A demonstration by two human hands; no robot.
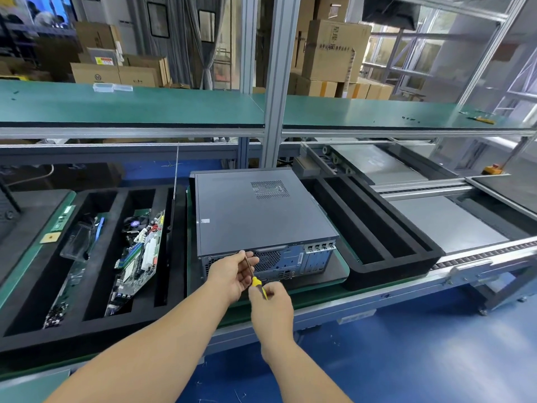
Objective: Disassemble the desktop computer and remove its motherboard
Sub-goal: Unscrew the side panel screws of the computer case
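Computer: the dark grey metal desktop computer case (261,216) lies flat on a green-edged pallet (344,267) in the middle of the conveyor line, its rear panel with fan grille and ports facing the near side; the top cover is on, so the motherboard inside is not yet reachable.
Tool: a slim screwdriver with a yellow and black handle (258,283) slants from the near right up toward the case's rear edge, its tip at the top of the rear panel, left of the fan grille.
Left hand: the left hand (232,274) pinches the thin shaft near its tip, fingers curled round it to steady and aim.
Right hand: the right hand (271,301) is closed round the handle, ready to turn.
Step in hand: judged to be undoing a rear cover screw; the screw head itself is too small to make out.
Doing it well: seat the tip squarely before turning, keep the shaft in line with the screw, press inward while twisting so it does not cam out, and let the left fingers catch the screw.
Risk: a slipping tip could scratch the panel or drop the screw.
Nearby: a black foam tray (87,321) on the left holds a removed green circuit board (136,257); another slotted black foam tray (386,257) sits just right of the case.
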